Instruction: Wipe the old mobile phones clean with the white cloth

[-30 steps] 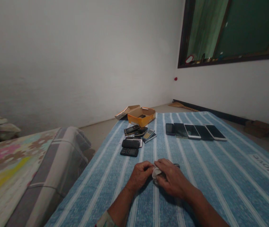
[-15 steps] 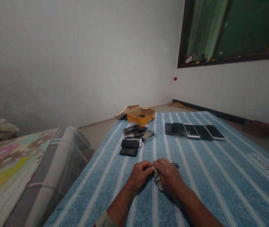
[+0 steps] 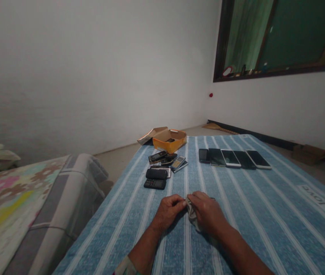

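Observation:
My left hand (image 3: 169, 211) and my right hand (image 3: 208, 213) meet low in the middle of the view, over a blue striped mat (image 3: 237, 214). Both are closed on a small pale cloth (image 3: 192, 214) pinched between them. A dark object, probably a phone, lies mostly hidden under my right hand; only a thin sliver shows at its far edge. Beyond the hands lies a pile of several small keypad phones (image 3: 162, 168). A row of several smartphones (image 3: 234, 157) lies further right, screens up.
An open yellow cardboard box (image 3: 169, 140) sits at the mat's far edge, near the white wall. A folded mattress with a flowered cover (image 3: 22, 198) lies to the left. A dark-framed window (image 3: 279, 38) is high on the right wall.
The cloth has shifted from a bunch between my hands to hanging lower under my right fingers. My hands stayed almost in place; the view moved slightly.

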Tool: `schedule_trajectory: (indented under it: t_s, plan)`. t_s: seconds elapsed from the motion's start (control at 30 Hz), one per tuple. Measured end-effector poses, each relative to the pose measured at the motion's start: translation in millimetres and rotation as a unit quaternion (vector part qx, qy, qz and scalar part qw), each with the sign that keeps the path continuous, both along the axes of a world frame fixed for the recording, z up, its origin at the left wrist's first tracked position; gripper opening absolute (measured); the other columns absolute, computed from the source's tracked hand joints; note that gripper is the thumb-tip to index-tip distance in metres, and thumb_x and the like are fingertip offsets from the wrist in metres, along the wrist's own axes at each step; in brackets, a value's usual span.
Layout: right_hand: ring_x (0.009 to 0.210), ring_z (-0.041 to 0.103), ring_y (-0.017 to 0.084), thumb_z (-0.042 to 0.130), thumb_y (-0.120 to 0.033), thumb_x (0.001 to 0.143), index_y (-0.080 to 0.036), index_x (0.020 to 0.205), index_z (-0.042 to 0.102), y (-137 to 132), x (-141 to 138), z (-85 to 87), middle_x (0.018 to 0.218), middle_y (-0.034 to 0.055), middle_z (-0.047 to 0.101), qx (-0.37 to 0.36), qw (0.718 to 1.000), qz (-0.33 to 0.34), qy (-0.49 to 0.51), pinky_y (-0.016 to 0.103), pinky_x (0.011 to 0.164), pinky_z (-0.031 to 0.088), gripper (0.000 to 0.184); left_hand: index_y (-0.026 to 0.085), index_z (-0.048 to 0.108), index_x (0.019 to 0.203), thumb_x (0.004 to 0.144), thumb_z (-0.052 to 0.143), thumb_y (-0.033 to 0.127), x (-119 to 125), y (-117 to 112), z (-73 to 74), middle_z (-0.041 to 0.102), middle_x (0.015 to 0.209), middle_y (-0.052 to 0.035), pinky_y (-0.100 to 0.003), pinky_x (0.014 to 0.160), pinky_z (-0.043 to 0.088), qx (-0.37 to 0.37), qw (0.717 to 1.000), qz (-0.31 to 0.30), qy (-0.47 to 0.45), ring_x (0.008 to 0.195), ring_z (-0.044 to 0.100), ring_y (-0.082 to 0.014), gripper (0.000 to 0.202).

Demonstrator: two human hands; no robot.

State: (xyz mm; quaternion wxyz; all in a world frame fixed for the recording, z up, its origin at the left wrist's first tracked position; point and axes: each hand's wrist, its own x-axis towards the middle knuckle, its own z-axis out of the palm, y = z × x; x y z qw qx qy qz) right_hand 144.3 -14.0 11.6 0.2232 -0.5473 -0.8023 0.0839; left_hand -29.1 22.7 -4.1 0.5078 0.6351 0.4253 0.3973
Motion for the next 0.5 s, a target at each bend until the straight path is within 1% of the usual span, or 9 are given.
schedule_trajectory:
  t_s: [0.13,0.27,0.37,0.5]
  plan:
    - [0.095,0.06,0.019,0.047,-0.013,0.092,-0.021,0.111,0.065,0.2,6.5,1.9,0.101,0.0068,0.065,-0.012,1.0,0.008,0.008,0.026,0.079,0.043,0.028,0.013,0.067,0.066,0.073,0.07,0.041,0.7,-0.9,1.9,0.056,0.06,0.0002,-0.027,0.061,0.036,0.006,1.0,0.003,0.01,0.061,0.047,-0.0128,0.029]
    - [0.093,0.059,0.019,0.047,-0.011,0.091,-0.021,0.11,0.066,1.3,8.0,0.1,0.101,0.0068,0.065,-0.01,1.0,0.011,0.011,0.026,0.079,0.043,0.028,0.013,0.068,0.066,0.072,0.07,0.042,0.8,-1.0,3.6,0.056,0.059,0.0004,-0.026,0.06,0.037,0.01,1.0,0.003,0.013,0.06,0.047,-0.0125,0.03]
    - [0.093,0.058,0.02,0.048,-0.01,0.09,-0.02,0.11,0.065,1.1,2.3,-3.0,0.101,0.0076,0.064,0.001,1.0,0.001,0.005,0.027,0.077,0.042,0.029,0.013,0.067,0.065,0.072,0.07,0.042,0.8,-0.5,3.0,0.055,0.058,0.001,-0.026,0.059,0.036,0.009,1.0,0.004,0.006,0.059,0.046,-0.012,0.03]
    - [0.098,0.057,0.021,0.051,-0.007,0.087,-0.019,0.112,0.064,-0.1,-9.6,-6.0,0.104,0.0092,0.064,0.013,1.0,0.008,0.014,0.028,0.082,0.043,0.032,0.014,0.067,0.063,0.07,0.072,0.043,0.9,0.4,2.0,0.056,0.058,0.0008,-0.026,0.06,0.037,0.011,1.0,-0.004,-0.008,0.059,0.047,-0.0122,0.031]
